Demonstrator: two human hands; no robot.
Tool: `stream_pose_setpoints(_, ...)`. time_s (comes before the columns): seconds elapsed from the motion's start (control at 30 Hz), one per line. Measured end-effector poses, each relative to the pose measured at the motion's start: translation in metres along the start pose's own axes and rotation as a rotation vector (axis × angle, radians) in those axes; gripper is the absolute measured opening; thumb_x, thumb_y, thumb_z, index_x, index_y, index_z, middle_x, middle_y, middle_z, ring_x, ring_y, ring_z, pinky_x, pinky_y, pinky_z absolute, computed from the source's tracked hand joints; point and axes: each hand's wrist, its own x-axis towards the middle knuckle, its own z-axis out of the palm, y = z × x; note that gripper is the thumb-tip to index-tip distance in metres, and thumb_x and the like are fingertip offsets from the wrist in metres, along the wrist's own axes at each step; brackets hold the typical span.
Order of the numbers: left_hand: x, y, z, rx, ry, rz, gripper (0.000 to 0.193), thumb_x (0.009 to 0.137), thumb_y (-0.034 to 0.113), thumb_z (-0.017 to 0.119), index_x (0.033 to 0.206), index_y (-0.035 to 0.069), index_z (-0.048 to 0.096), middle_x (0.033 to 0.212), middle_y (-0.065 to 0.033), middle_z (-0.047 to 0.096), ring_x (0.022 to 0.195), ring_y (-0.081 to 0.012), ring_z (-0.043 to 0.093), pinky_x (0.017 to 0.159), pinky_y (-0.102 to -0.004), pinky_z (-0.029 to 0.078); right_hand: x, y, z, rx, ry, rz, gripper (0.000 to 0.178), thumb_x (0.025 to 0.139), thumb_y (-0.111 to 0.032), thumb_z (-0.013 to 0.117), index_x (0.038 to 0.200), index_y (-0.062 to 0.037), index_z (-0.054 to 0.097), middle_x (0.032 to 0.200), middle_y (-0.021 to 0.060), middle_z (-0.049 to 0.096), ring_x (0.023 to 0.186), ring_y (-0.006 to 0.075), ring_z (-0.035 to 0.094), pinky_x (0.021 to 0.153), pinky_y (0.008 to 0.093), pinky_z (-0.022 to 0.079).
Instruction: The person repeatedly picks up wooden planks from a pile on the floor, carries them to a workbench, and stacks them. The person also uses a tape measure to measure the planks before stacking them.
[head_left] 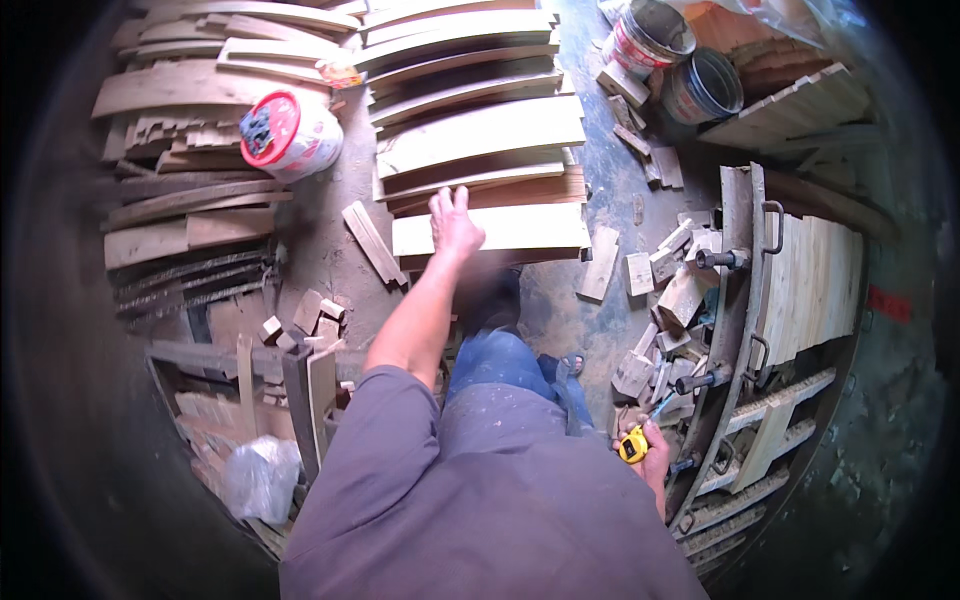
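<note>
In front of me stands a stack of sawn wooden boards (480, 135), laid in stepped rows. My left hand (457, 228) is on the nearest pale wooden board (530, 228), its fingers reaching over the far edge and gripping it. Low on the right, beside my body, my right hand (655, 455) is closed around a yellow tape measure (633, 445). A thin blue item (661, 404) shows just beyond that hand; whether the fingers hold it too, I cannot make out.
Left stand more board piles (190, 85) and a white bucket with a red rim (300, 140). Two buckets (650, 40) are at the back right. Wood offcuts (680, 295) litter the floor beside a metal clamp rack (740, 300) holding upright boards. A clear plastic bag (262, 478) lies lower left.
</note>
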Motion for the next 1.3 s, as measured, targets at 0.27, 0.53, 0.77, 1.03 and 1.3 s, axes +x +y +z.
stream_pose_setpoints(0.27, 0.129, -0.021, -0.03, 0.126, -0.174, -0.029, 0.071, 0.076, 0.017, 0.07, 0.142, 0.007, 0.047, 0.143, -0.0214, 0.045, 0.134, -0.0374, 0.042, 0.115, -0.0463, 0.035, 0.003, -0.001, 0.033, -0.061, 0.144, -0.02, 0.017, 0.099, -0.02, 0.056, 0.108, -0.0051, 0.059, 0.088, 0.0122, 0.062, 0.078, 0.0251, 0.063, 0.064, 0.0389, 0.055)
stream_pose_setpoints(0.53, 0.153, 0.001, -0.042, 0.358, -0.241, 0.05, 0.066, 0.073, 0.016, 0.071, 0.136, 0.008, 0.054, 0.136, -0.0217, 0.047, 0.13, -0.0386, 0.044, 0.107, -0.0479, 0.044, 0.006, -0.012, 0.067, -0.11, 0.247, -0.082, 0.019, 0.099, -0.018, 0.055, 0.111, -0.0035, 0.058, 0.087, 0.0115, 0.062, 0.075, 0.024, 0.062, 0.062, 0.0386, 0.054)
stream_pose_setpoints(0.77, 0.157, -0.004, -0.034, 0.31, -0.161, 0.039, 0.064, 0.073, 0.021, 0.074, 0.134, 0.009, 0.057, 0.135, -0.0213, 0.049, 0.13, -0.0395, 0.043, 0.111, -0.0507, 0.039, 0.017, -0.023, 0.083, -0.153, 0.241, -0.095, 0.017, 0.095, -0.013, 0.055, 0.108, -0.002, 0.057, 0.085, 0.0129, 0.062, 0.072, 0.0243, 0.063, 0.059, 0.0361, 0.054)
stream_pose_setpoints(1.03, 0.205, -0.035, -0.043, 0.017, 0.224, 0.059, 0.062, 0.076, 0.014, 0.07, 0.134, 0.004, 0.055, 0.139, -0.0228, 0.046, 0.131, -0.0404, 0.041, 0.112, -0.0482, 0.037, 0.02, -0.035, 0.086, -0.114, 0.203, -0.123, 0.022, 0.091, -0.008, 0.051, 0.112, -0.002, 0.055, 0.085, 0.0141, 0.061, 0.075, 0.0266, 0.062, 0.062, 0.0388, 0.054)
stream_pose_setpoints(1.3, 0.214, -0.058, -0.035, -0.019, 0.297, 0.018, 0.033, 0.078, 0.014, 0.065, 0.109, 0.003, 0.068, 0.105, -0.0189, 0.061, 0.104, -0.0369, 0.055, 0.096, -0.0441, 0.047, 0.031, -0.029, 0.071, -0.245, 0.292, -0.088, 0.036, 0.09, -0.009, 0.053, 0.123, 0.0052, 0.056, 0.089, 0.0162, 0.064, 0.074, 0.0262, 0.065, 0.063, 0.0381, 0.056)
